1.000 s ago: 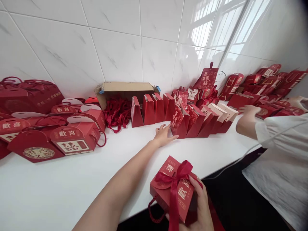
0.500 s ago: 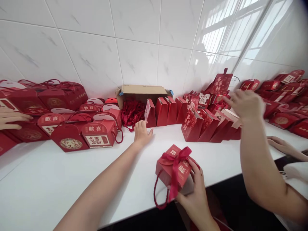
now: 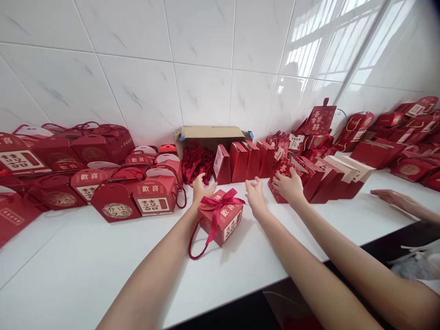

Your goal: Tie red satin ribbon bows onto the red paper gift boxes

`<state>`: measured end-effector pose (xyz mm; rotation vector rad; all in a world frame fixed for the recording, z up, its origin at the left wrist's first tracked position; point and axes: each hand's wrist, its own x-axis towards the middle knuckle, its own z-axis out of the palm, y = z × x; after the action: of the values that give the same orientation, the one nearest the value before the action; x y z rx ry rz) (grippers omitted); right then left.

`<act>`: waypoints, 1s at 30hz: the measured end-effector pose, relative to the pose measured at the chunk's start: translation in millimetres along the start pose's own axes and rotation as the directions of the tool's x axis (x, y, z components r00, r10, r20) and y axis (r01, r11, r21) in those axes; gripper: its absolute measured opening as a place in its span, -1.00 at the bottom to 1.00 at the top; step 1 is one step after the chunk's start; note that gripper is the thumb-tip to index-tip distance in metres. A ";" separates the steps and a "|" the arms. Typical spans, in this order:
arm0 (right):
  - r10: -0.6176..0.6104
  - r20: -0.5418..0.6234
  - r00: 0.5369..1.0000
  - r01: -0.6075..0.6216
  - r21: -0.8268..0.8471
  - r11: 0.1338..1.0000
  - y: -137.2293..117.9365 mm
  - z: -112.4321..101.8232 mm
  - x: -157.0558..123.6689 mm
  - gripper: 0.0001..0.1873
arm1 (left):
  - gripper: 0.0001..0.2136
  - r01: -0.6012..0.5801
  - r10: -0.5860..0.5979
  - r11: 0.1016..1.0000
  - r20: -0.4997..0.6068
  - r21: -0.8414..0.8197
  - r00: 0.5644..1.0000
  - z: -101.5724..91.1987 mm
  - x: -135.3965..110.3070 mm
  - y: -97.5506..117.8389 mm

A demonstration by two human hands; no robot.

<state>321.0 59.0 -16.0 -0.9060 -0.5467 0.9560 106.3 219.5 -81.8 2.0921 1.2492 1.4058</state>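
Note:
A red gift box [image 3: 233, 220] with a crimson ribbon bow [image 3: 217, 208] on top and a rope handle [image 3: 195, 255] hanging at its side sits on the white table. Just behind it is my left hand [image 3: 202, 189], open, partly hidden by the box. In front of that hand's fingertips lies a heap of crimson ribbons [image 3: 197, 162] by a cardboard box [image 3: 211, 131]. My right hand [image 3: 256, 198] reaches forward to the right of the gift box, fingers apart and holding nothing. Red paper bags [image 3: 252, 160] stand in a row beyond both hands.
At right, a co-worker's hand [image 3: 289, 184] touches a patterned red bag [image 3: 280, 199] in another row; their other hand [image 3: 395, 200] hovers by the table edge. Handled red boxes [image 3: 156, 197] crowd the left, more red packages [image 3: 405, 167] the far right. A tiled wall [image 3: 202, 91] stands behind.
My right hand has let go of the gift box, which now stands farther left and back, and has moved forward. The co-worker's raised hand came down onto a bag. The hand at far left is gone.

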 end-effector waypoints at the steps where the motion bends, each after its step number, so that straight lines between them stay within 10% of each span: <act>1: 0.053 -0.029 0.998 -0.049 0.117 0.992 -13.7 -12.6 13.3 -0.45 | -0.44 -0.008 0.008 1.000 0.050 -0.007 0.999 1.5 -0.3 0.2; 8: 0.241 -0.073 0.968 -0.171 0.512 0.842 -34.4 -95.1 57.7 -0.24 | -0.23 -0.045 0.038 0.999 0.326 0.012 0.945 12.0 9.8 -3.8; 15: -0.054 -0.080 0.995 0.079 0.344 0.936 -60.7 -167.6 69.1 -0.56 | -0.32 -0.013 -0.038 0.987 0.316 0.160 0.948 19.2 21.7 -1.6; 19: -0.230 -0.209 0.951 0.205 -0.134 0.970 -37.3 -135.9 99.5 -0.64 | -0.46 -0.022 -0.031 0.978 0.247 0.209 0.968 23.4 29.3 0.9; 24: -0.468 -0.269 0.842 0.237 -0.594 0.769 37.1 -66.6 152.5 -0.60 | -0.55 -0.080 0.045 0.968 0.153 0.236 0.987 23.2 32.4 5.0; 30: -0.526 -0.191 0.829 0.198 -0.779 0.595 51.6 -71.7 170.3 -0.68 | -0.62 -0.137 0.096 0.971 0.206 0.198 0.974 26.7 32.5 0.0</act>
<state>434.2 192.1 -95.1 -1.6021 -0.7402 0.0870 133.7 250.7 -75.2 2.4159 1.2599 1.1196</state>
